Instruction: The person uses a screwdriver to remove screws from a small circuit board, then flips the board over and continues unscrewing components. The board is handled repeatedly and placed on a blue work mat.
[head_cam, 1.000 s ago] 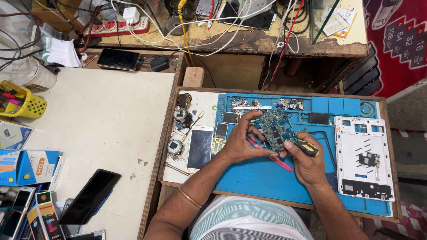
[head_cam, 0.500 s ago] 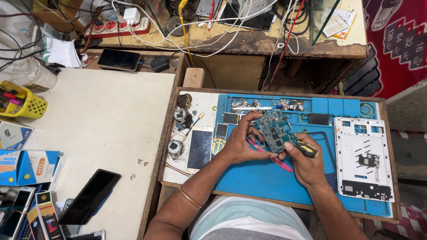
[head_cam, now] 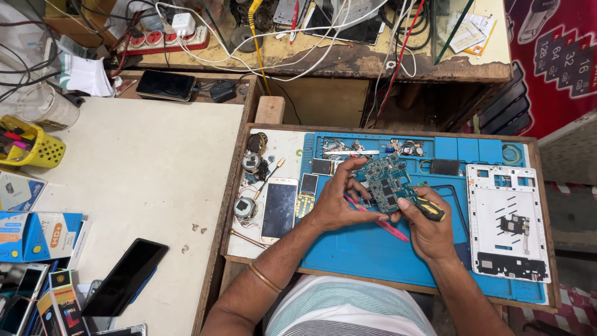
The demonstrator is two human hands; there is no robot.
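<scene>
Both hands, left hand (head_cam: 336,202) and right hand (head_cam: 429,227), closed around a circuit board (head_cam: 385,183) (right also gripping a yellow-black screwdriver (head_cam: 430,210)).

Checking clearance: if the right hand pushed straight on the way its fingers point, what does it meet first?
The right hand, gripping a yellow-and-black screwdriver, points up-left, so it would meet the green circuit board first, which its thumb already touches. Depth beyond is unclear.

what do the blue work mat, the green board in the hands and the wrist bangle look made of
The blue work mat looks like matte silicone or rubber: moulded compartments, no glare. The green circuit board, held by the left hand and right hand, looks like laminate with metal shields and chips. The thin bangle on the left forearm looks like yellowish metal, perhaps brass or gold.
</scene>
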